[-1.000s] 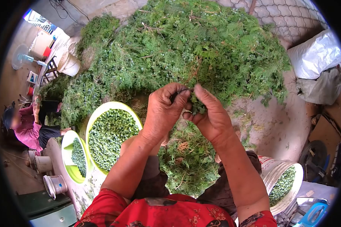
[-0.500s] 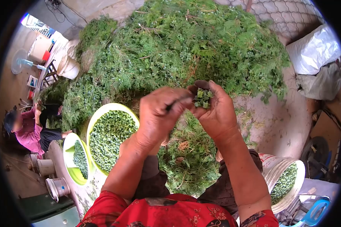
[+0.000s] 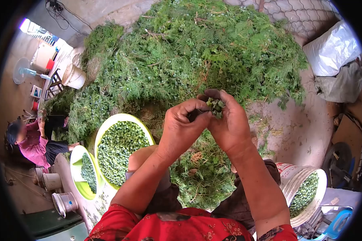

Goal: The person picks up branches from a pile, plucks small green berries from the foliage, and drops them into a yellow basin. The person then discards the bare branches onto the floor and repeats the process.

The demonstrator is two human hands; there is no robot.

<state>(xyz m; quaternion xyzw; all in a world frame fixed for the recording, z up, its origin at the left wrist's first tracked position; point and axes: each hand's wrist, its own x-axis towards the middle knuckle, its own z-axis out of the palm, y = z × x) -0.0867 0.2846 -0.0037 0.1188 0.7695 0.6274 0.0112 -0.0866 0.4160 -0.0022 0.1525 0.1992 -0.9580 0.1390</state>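
Note:
A small cluster of green seed cones (image 3: 216, 105) sits in my right hand (image 3: 230, 122), whose darkened fingers curl up around it. My left hand (image 3: 185, 124) is closed in a pinch against the near side of the cluster, thumb and forefinger together; what is between the fingertips is too small to make out. Both hands meet above a low heap of trimmed green sprigs (image 3: 205, 176) between my knees. Beyond them spreads a large pile of leafy conifer branches (image 3: 181, 56).
At left stand a yellow-rimmed tub (image 3: 124, 117) full of green cones and a smaller lime basin (image 3: 77, 162). A white bucket (image 3: 320, 188) of cones stands at right. Another person (image 3: 34, 146) sits at far left. White sacks (image 3: 330, 50) lie at upper right.
My left hand has come down and in, its fingertips now at the cones in my right hand. The right fingers have closed further around them. The view has shifted slightly.

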